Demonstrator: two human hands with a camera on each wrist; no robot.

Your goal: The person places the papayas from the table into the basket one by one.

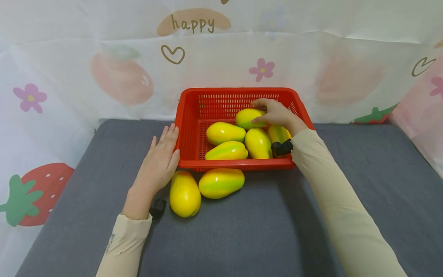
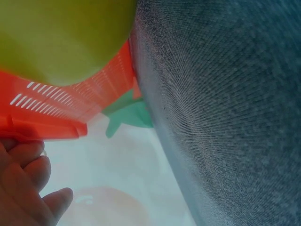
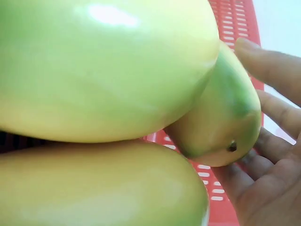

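Note:
A red plastic basket (image 1: 238,164) holds several yellow-green papayas (image 1: 225,133). My left hand (image 1: 157,163) lies along the basket's left wall, its fingers stretched out and touching the side. Inside the basket, toward the back, my right hand (image 1: 277,114) grips a papaya (image 1: 246,118). From the right wrist view, thumb and fingers curve round the end of that papaya (image 3: 218,122), with two larger-looking papayas (image 3: 103,70) close to the camera. Two more papayas sit on the table in front of the basket, one pointing toward me (image 1: 185,196) and one lying sideways (image 1: 221,184).
The basket stands at the back of a grey cloth-covered table (image 1: 235,234). Behind it hangs a pale printed sheet (image 1: 214,61) with fruit, flowers and hearts. A small black camera (image 1: 282,147) on the right wrist overlaps the basket's front right corner.

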